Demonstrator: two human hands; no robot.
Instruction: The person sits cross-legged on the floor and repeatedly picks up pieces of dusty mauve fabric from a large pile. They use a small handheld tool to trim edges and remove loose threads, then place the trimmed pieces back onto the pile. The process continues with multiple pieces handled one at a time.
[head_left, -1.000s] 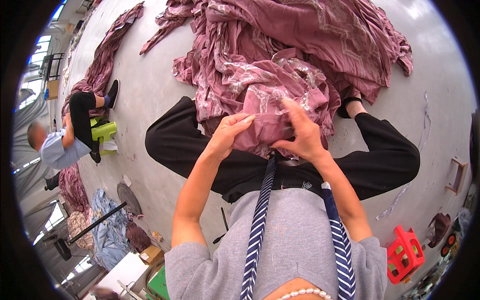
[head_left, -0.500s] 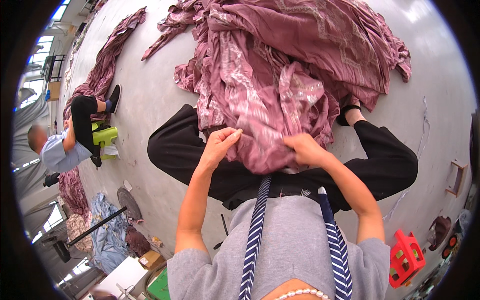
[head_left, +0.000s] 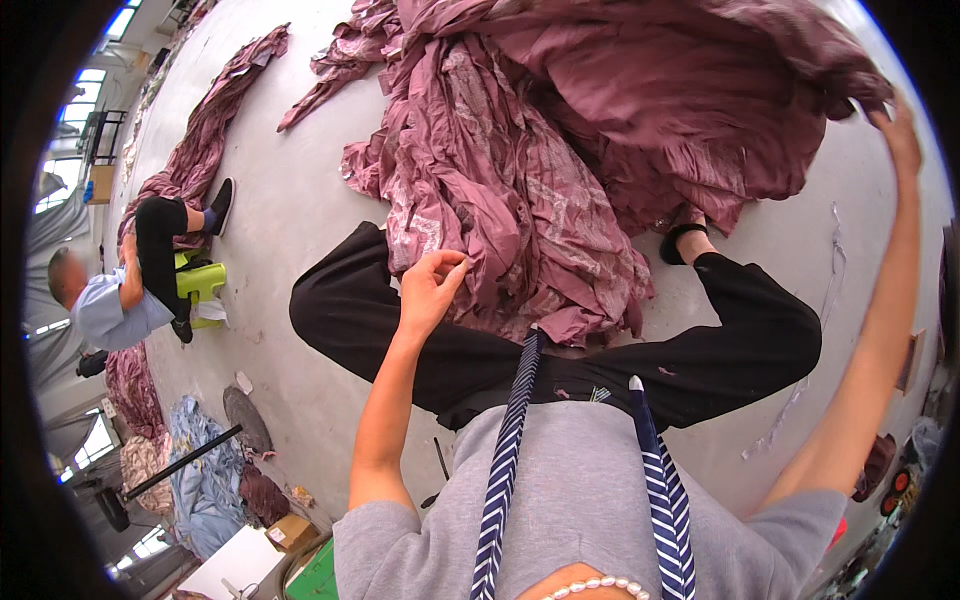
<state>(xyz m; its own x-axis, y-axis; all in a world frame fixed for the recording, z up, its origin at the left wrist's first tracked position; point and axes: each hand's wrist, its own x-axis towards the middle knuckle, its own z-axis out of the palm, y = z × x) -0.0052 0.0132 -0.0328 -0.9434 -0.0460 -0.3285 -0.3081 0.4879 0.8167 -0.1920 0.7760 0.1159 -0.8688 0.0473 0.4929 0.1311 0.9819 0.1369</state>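
A large heap of dusky-pink patterned fabric [head_left: 520, 200] spreads over the floor in front of me and lies between my legs. My left hand [head_left: 430, 288] is raised beside its left fold, thumb and fingertips pinched together; what they hold, if anything, is too small to make out. Far out to the right, my arm is stretched long and my right hand [head_left: 900, 135] meets the billowing upper-right edge of the fabric. Motion smears that edge and the fingers there, so their grip is unclear.
A person [head_left: 115, 300] sits at the left on a lime-green stool [head_left: 203, 283], near another long strip of pink fabric [head_left: 215, 115]. Light-blue cloth [head_left: 205, 470], a cardboard box [head_left: 292, 532] and a green crate [head_left: 315, 575] are at lower left. A thin pale strip [head_left: 832, 270] trails at right.
My right hand has swung from my lap far out to the upper right, and the fabric's right side has lifted and billowed with it. My left hand has barely moved.
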